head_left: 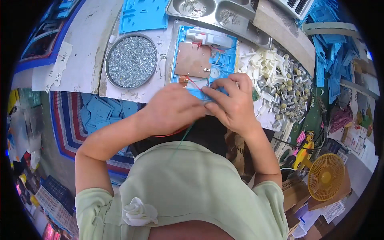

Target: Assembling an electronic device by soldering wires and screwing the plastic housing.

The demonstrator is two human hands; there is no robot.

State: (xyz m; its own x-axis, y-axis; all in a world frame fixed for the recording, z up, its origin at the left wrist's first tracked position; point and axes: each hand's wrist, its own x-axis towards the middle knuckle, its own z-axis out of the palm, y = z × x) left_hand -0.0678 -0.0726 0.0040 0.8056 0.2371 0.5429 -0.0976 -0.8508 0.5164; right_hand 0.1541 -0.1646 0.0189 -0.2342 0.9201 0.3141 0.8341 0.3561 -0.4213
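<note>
Lying on the pale worktop [163,74], the blue casing [227,60] had its near edge at both hands. Right hand [236,100] curled, thumb and forefinger close together at that edge; left hand [176,108] blurred, grip could not be told. Left of casing: dish [107,68] of screws [132,60]. Right: white plastic parts [264,66], metal pieces [286,94]. Beyond casing: steel tray [216,10]. Right, lower than casing: yellow fan [326,176].

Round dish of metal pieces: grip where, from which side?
Likely the dish's raised rim, pinched from the left: loose metal pieces fill its middle, and the left hand and blue case lie off to its right.
</note>
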